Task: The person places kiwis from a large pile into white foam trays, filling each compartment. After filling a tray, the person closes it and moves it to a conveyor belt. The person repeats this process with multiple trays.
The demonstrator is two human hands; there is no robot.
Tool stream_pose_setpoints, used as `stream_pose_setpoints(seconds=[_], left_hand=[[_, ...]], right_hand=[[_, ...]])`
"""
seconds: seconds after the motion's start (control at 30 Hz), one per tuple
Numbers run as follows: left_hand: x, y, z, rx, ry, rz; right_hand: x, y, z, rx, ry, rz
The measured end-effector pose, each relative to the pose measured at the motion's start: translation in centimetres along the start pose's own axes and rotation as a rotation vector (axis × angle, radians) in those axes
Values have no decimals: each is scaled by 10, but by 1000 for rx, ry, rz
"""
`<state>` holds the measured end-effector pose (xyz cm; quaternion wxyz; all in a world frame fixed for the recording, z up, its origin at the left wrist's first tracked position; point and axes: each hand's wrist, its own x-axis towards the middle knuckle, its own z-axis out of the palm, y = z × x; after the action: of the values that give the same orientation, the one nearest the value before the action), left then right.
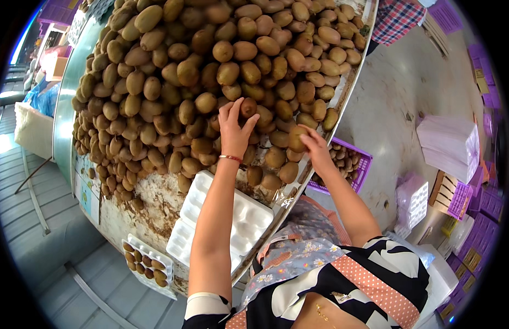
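Observation:
A large heap of brown kiwifruit [168, 96] covers much of the table. My left hand [234, 133] reaches into the heap, its thumb and fingers around one kiwifruit [248, 107] whose end faces up. Near the table's right edge, my right hand [316, 146] holds another kiwifruit [297, 139] between thumb and fingers. Under my left forearm lie white moulded trays [251, 218] with hollows, partly hidden by the arm. At the table's near left edge, a white tray [171, 269] holds several kiwifruit in its hollows.
A purple plastic crate [363, 170] with small kiwifruit stands below the table's right edge [348, 103]. Wrapped white packaging [447, 146] and stacked purple crates [476, 242] stand on the floor at right. A person in a checked garment [398, 20] is at the upper right.

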<state>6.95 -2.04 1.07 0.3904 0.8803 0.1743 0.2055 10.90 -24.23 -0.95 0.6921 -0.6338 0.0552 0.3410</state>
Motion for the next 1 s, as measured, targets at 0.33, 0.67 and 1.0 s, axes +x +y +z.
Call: stream_pose_setpoints(seconds=[0.33,0.67,1.0], left_hand=[[-162,-26,-111,-1305,-7,-981],[-250,-88,-194,-610,72,-1131],[-233,-127,-177,266,-115,-761]], right_hand=[[-38,6,60,631,-541,462],[-46,72,159,-471,-593,-79],[-43,95,236,-1231,-238,-755]])
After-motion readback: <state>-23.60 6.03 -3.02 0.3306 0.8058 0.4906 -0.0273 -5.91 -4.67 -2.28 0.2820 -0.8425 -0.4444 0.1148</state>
